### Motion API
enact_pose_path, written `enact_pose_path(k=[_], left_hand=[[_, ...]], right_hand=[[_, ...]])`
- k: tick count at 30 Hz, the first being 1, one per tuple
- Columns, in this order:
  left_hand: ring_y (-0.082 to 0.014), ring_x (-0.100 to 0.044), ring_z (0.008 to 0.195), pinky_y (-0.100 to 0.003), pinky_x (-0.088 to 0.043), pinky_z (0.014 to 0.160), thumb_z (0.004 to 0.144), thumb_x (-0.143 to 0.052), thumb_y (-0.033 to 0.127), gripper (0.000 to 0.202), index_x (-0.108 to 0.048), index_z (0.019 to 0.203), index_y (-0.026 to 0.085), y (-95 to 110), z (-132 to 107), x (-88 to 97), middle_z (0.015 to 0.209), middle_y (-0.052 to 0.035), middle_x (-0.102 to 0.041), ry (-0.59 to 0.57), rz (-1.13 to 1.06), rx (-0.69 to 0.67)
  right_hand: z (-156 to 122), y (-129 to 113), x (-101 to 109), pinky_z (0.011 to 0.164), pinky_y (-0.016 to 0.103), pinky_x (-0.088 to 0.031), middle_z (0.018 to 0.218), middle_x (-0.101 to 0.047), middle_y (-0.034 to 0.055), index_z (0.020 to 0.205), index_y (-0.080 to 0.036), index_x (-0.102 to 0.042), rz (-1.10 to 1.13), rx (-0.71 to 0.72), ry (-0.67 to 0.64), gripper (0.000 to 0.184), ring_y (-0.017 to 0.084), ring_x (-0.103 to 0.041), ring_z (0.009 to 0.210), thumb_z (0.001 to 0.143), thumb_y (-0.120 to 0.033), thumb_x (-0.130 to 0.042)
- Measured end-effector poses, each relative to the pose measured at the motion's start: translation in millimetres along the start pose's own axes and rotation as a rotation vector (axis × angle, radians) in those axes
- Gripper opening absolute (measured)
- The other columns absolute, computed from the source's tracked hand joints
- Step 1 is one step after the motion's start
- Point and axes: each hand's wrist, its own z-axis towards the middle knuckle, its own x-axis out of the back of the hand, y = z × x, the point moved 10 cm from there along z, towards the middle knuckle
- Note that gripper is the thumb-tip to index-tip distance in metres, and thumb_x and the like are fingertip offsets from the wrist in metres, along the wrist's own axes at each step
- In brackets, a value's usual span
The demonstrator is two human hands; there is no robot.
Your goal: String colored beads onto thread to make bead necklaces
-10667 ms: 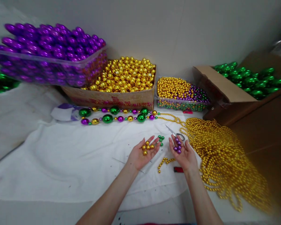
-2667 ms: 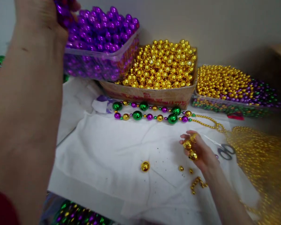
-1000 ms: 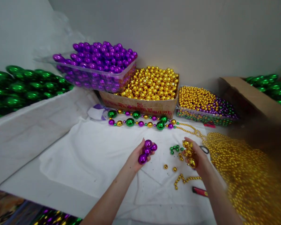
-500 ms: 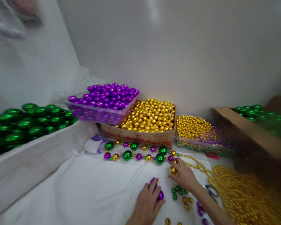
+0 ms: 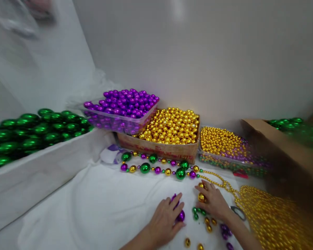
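Note:
My left hand point(image 5: 164, 220) is curled around a few large purple beads point(image 5: 181, 216) on the white cloth, its thumb and fingertips on either side of them. To its right, my right hand point(image 5: 215, 199) has its thumb and fingers around large gold beads point(image 5: 201, 197), partly hidden by the fingers. Just beyond both hands lies a necklace point(image 5: 158, 170) of green, purple and gold beads, joined to a thin gold bead strand point(image 5: 211, 173). Near the right hand are small piles of green beads point(image 5: 195, 216), gold beads point(image 5: 209, 228) and purple beads point(image 5: 225, 231).
At the back stand a clear tub of purple beads point(image 5: 130, 104), a cardboard box of gold beads point(image 5: 172, 126) and a tub of mixed small beads point(image 5: 219, 140). Green beads point(image 5: 41, 130) fill a white-walled bin at left. Gold strands point(image 5: 271, 215) and scissors point(image 5: 238, 212) lie right.
My right hand has shifted slightly right and drawn the gold beads a little away from the necklace. My left hand stays at the purple beads, its fingers stretched somewhat further. The view has turned slightly.

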Motion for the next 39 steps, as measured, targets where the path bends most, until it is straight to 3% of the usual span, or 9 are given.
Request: enact_pose_path(k=[5,10,13,17,22,27,29,34,39], left_hand=[[-0.0375,-0.04,0.127,-0.056,-0.036,0.103,0.078,-0.061,0.051,0.073,-0.032,0.141,0.028,-2.1,-12.0,-4.1,0.153,-0.0079,-0.02,-0.042,-0.043,0.018],[-0.0331,-0.042,0.126,-0.052,-0.038,0.102,0.083,-0.053,0.052,0.068,-0.031,0.142,0.025,-8.7,-16.5,25.8,0.152,-0.012,-0.024,0.079,-0.043,-0.041],[-0.029,-0.044,0.124,-0.049,-0.039,0.101,0.09,-0.046,0.045,0.053,-0.039,0.136,0.022,-18.0,-4.5,84.4,0.146,-0.0128,-0.036,0.268,-0.017,-0.086],[-0.0234,-0.054,0.106,-0.042,-0.044,0.093,0.092,-0.045,0.031,0.026,-0.059,0.109,0.018,-40.4,23.7,189.1,0.115,-0.0099,-0.062,0.521,0.028,-0.118],[-0.0198,-0.056,0.098,-0.035,-0.044,0.089,0.092,-0.044,0.028,0.022,-0.061,0.098,0.017,-90.4,45.5,321.0,0.1,-0.0068,-0.066,0.783,0.216,-0.027],[-0.0192,-0.058,0.101,-0.03,-0.042,0.089,0.091,-0.045,0.031,0.026,-0.066,0.098,0.018,-200.6,65.8,412.6,0.104,-0.0053,-0.067,0.726,0.521,0.49],[-0.0234,-0.06,0.095,-0.033,-0.044,0.084,0.084,-0.056,0.035,0.026,-0.069,0.091,0.014,-236.0,77.2,422.5,0.096,-0.0089,-0.069,0.644,0.51,0.58],[-0.0173,-0.061,0.082,-0.031,-0.043,0.086,0.067,-0.073,0.04,0.035,-0.068,0.077,0.007,-285.6,114.3,394.2,0.067,0.0004,-0.066,0.353,0.44,0.598],[-0.0117,-0.059,0.075,-0.044,-0.039,0.092,0.063,-0.068,0.05,0.047,-0.067,0.066,0.002,-333.6,139.8,395.2,0.034,0.0122,-0.034,0.295,0.464,0.593]], right_hand=[[0.1,8.4,-2.1,0.096,0.051,-0.033,0.144,-0.039,0.0115,0.131,-0.032,-0.053,0.007,-0.048,-0.071,0.074,0.037,-0.036,0.128,0.061,-0.04,-0.075],[22.0,-15.6,69.0,0.087,0.039,-0.044,0.108,-0.067,0.011,0.103,-0.02,-0.071,0.202,0.062,0.149,0.035,0.028,-0.059,0.101,0.079,-0.042,-0.058],[67.0,-33.1,122.8,0.077,0.029,-0.047,0.096,-0.069,0.0069,0.098,-0.018,-0.068,0.224,0.059,0.24,0.038,0.02,-0.063,0.088,0.092,-0.039,-0.037],[154.4,-58.8,167.7,0.087,0.028,-0.042,0.108,-0.065,0.0053,0.107,-0.019,-0.063,0.163,0.037,0.337,0.03,0.018,-0.058,0.101,0.093,-0.031,-0.039],[224.6,-87.9,156.1,0.092,0.043,-0.04,0.112,-0.06,0.0092,0.106,-0.014,-0.061,0.094,0.031,0.341,0.025,0.023,-0.054,0.106,0.083,-0.022,-0.061],[246.9,-84.1,142.7,0.084,0.041,-0.045,0.091,-0.064,0.0062,0.082,-0.013,-0.064,0.201,0.049,0.347,0.007,0.021,-0.059,0.091,0.076,-0.012,-0.066],[244.2,-73.4,150.6,0.082,0.039,-0.045,0.085,-0.063,0.0059,0.08,-0.013,-0.064,0.3,0.025,0.365,0.011,0.022,-0.06,0.088,0.07,-0.009,-0.068],[215.6,-19.0,179.2,0.066,0.031,-0.049,0.074,-0.061,0.0013,0.093,-0.013,-0.061,0.647,-0.093,0.381,0.022,0.018,-0.061,0.075,0.075,-0.026,-0.065],[143.2,41.4,201.1,0.065,0.03,-0.05,0.083,-0.063,0.0018,0.092,-0.014,-0.061,0.993,-0.108,0.331,0.024,0.013,-0.062,0.072,0.077,-0.032,-0.066]])
